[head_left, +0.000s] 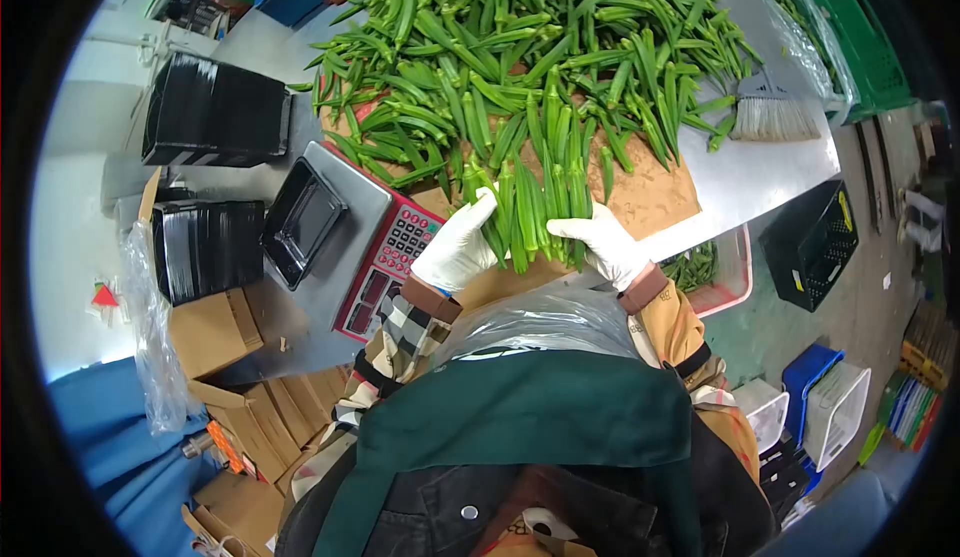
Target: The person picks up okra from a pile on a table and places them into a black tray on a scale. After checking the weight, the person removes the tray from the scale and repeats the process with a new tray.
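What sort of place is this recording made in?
Likely a vegetable packing room: a heap of okra on the table, a weighing scale bearing a black tray, and plastic crates around.

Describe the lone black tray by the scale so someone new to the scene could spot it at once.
Start at the big heap of okra on the table; left of the gloved left hand sits a scale with a red keypad. The black tray lies alone on its platform, unlike the stacked trays further left.
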`<state>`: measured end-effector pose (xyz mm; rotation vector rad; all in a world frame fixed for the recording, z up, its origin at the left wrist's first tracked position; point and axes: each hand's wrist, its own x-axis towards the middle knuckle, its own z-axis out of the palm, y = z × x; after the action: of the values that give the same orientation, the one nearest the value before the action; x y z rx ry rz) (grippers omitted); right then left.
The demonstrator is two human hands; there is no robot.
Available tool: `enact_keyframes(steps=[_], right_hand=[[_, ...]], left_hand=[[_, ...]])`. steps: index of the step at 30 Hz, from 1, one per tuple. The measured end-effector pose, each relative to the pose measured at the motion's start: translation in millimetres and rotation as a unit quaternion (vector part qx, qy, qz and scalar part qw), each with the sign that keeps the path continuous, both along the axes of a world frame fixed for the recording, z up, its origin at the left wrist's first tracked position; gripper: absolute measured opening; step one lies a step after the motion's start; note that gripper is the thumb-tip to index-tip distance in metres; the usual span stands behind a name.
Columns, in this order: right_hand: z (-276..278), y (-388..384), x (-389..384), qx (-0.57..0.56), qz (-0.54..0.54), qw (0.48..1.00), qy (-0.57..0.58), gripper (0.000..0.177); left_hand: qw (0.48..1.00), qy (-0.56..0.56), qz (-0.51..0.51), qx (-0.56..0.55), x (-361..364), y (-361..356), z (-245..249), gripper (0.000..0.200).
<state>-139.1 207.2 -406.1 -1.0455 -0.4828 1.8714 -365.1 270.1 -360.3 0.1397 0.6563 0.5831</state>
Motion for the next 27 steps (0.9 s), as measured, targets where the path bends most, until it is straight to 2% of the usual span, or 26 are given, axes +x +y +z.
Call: enact_keyframes(steps=[4, 5, 6, 8, 9, 10, 11, 13, 15, 16, 18, 20, 21, 22, 24, 26, 27], right_hand=[[19, 7, -18, 0.009, 0.032, 0.999, -0.042, 0.042], [19, 10, -26, 0.021, 0.041, 0.998, -0.051, 0.043], [20, 14, -36, 0.032, 0.051, 0.996, -0.06, 0.044], [30, 22, -64, 0.045, 0.043, 0.996, -0.068, 0.06], [35, 26, -83, 0.048, 0.023, 0.997, -0.059, 0.067], [39, 30, -100, 0.05, 0.003, 0.998, -0.049, 0.074], [39, 37, -114, 0.043, 0.026, 0.998, -0.037, 0.089], [30, 51, -149, 0.075, 0.027, 0.995, -0.053, 0.091], [51, 63, -185, 0.118, 0.012, 0.991, -0.056, 0.095], [68, 66, -209, 0.112, -0.023, 0.993, 0.014, 0.08], [100, 78, -246, 0.091, -0.021, 0.994, 0.056, 0.07], [94, 99, -285, 0.113, 0.012, 0.986, 0.123, 0.054], [83, 110, -311, 0.125, -0.01, 0.975, 0.181, 0.042], [86, 116, -320, 0.03, 0.051, 0.98, 0.188, 0.044], [119, 116, -317, -0.04, 0.112, 0.973, 0.2, 0.046], [107, 117, -312, -0.019, 0.181, 0.966, 0.185, 0.048], [82, 119, -309, -0.001, 0.217, 0.957, 0.193, 0.047]], left_hand=[[0.99, -0.079, 0.063, -0.101, -19, 2, -8, 0.028], [0.989, 0.004, -0.022, 0.143, -23, 1, -10, 0.04], [0.974, 0.092, -0.036, 0.202, -28, -2, -11, 0.045], [0.911, 0.268, -0.062, 0.307, -31, -6, 4, 0.056], [0.885, 0.339, -0.093, 0.305, -36, -5, 8, 0.071], [0.868, 0.372, -0.068, 0.323, -44, -2, 10, 0.074], [0.848, 0.405, -0.043, 0.341, -53, 1, 10, 0.078], [0.815, 0.434, -0.019, 0.384, -80, 10, 15, 0.079], [0.817, 0.437, -0.009, 0.375, -102, 19, 60, 0.073], [0.776, 0.463, -0.014, 0.428, -130, 32, 54, 0.071], [0.807, 0.477, -0.049, 0.345, -158, 45, 100, 0.068], [0.817, 0.441, 0.003, 0.371, -196, 64, 90, 0.061], [0.821, 0.422, 0.027, 0.384, -214, 74, 86, 0.059], [0.843, 0.387, 0.05, 0.372, -217, 76, 101, 0.057], [0.848, 0.425, 0.023, 0.315, -236, 79, 107, 0.054], [0.851, 0.454, -0.019, 0.265, -262, 88, 93, 0.054], [0.832, 0.472, -0.026, 0.289, -269, 86, 93, 0.061]])
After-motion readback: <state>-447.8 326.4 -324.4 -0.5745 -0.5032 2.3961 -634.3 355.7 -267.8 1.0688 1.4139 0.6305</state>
